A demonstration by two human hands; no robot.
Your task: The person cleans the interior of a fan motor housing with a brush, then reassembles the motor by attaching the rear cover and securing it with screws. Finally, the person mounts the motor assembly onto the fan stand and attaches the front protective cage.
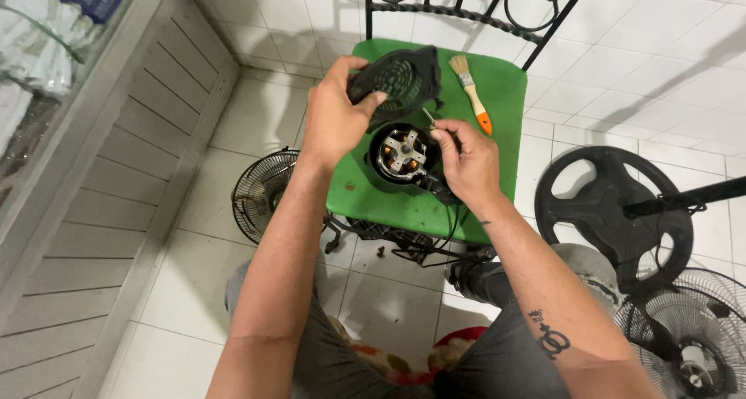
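White tiled floor (194, 212), green seat of a black wrought-iron chair (505, 88) served as the bench. On it sat a round black fan motor housing (404, 156), open at the top, metal stator and copper windings visible inside, black cord trailing off the near edge. Left hand (336, 111) was clamped on a black slotted plastic motor cover (396, 79), held tilted just above and far of the motor. Right hand (466, 160) sat touching the motor's right side, fingers pinched together on a small thin metal piece (428, 118); couldn't tell what it was. Wooden-handled paintbrush with orange tip (471, 92) lay on the seat, right of the cover. Wire fan grille (260, 193) on the floor left, round black fan base (610, 212) right.
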